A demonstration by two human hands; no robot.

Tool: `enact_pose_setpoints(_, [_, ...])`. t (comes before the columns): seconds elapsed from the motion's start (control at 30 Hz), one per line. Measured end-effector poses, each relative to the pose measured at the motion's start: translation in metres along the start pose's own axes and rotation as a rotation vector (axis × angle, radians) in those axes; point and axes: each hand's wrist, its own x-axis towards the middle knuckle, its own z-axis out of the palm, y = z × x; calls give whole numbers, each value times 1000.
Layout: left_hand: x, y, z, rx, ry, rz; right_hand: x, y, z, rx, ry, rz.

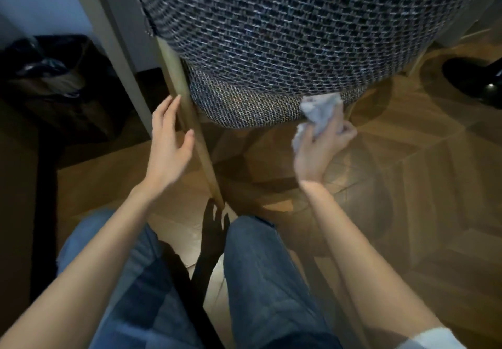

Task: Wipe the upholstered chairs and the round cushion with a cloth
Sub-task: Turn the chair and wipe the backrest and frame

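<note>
Herringbone wood flooring (407, 158) is observed beneath the work area. At far left, a dark bin (46, 66) lined with a black bag is recorded, near a pale upright post (122, 57). The left hand (168, 147) is seen with fingers spread and relaxed, nothing held, just beside the chair's wooden leg (190, 120); contact cannot be confirmed. The upholstered chair (285, 36) fills the upper centre. A crumpled pale cloth (317, 115) is clenched in the right hand (323, 153) and held against the seat's lower right edge. Open floor is noted to the right, bounded by a glossy black object (472, 76).
</note>
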Motion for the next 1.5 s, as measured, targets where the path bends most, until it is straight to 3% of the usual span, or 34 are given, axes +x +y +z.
enact_pose_setpoints(0.13, [25,-2,-2,-122,-78,-72,15,-5,15,-74,-99,114])
enact_pose_setpoints(0.37, [35,-14,-1,-233,-166,-54,-49,-44,62,-224,-151,-46])
enact_pose_setpoints(0.7, [39,-22,-20,-318,-204,-54,-86,-73,94,-385,-340,-499])
enact_pose_setpoints(0.8, [41,-23,-28,-359,-183,-63,-77,-80,99,-482,-311,-574])
enact_pose_setpoints(0.93, [42,-23,-28,-365,-202,-59,-62,-78,99,-654,-419,-682])
enact_pose_setpoints(1.2, [39,-19,-15,-379,-234,-41,-25,-31,43,-515,-423,-1037])
enact_pose_setpoints(1.27, [39,-19,-15,-400,-238,-60,-8,-13,22,-514,-402,-973])
enact_pose_setpoints(1.4, [38,-15,-12,-428,-240,-73,11,8,-3,-513,-336,-622])
enact_pose_setpoints(1.5, [36,-12,-11,-462,-232,-96,-8,6,9,-419,-341,-566])
